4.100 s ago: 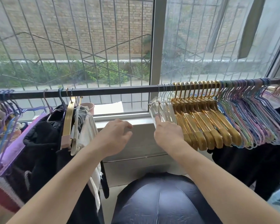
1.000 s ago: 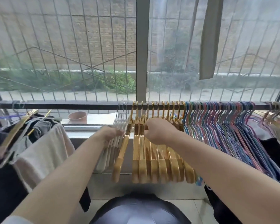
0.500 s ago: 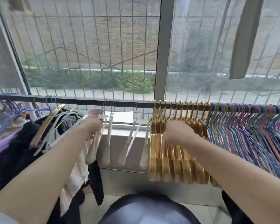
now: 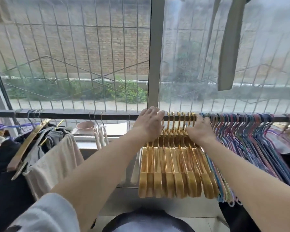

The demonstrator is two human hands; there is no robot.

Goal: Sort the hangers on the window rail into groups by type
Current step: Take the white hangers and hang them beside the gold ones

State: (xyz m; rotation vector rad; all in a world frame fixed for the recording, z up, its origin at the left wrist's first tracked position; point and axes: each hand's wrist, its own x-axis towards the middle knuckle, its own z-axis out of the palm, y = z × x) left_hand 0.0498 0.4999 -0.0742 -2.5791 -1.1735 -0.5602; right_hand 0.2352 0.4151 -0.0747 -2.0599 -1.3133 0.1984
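Dark metal rail [image 4: 74,115] runs across the window, w/ hangers on it in bunches. Gold hangers [image 4: 172,166], glossy, flat and broad-shouldered w/ thin gold hooks, hang packed tight at the rail's middle. Just right of them on the rail: thin wire hangers [image 4: 251,141] in blue, pink and purple, fanned out densely. Left of the gold bunch: a few white hangers [image 4: 100,136], slim and matte w/ steel hooks, and one more pale one partly hidden behind the left forearm. Further left along the rail, clothes [image 4: 45,158] in cream, grey and black hang on gold and purple hangers.

Left hand [image 4: 149,124] is spread flat, fingers straight, tips on the rail and palm against the left edge of the gold bunch. Right hand [image 4: 199,131] presses the right edge of the same bunch near the hooks; fingers bent over the hanger necks, can't tell if they actually close round any.

Vs half a sec ago: left hand has left the white hangers and come over to the gold bunch, and the white ones sit closer together.
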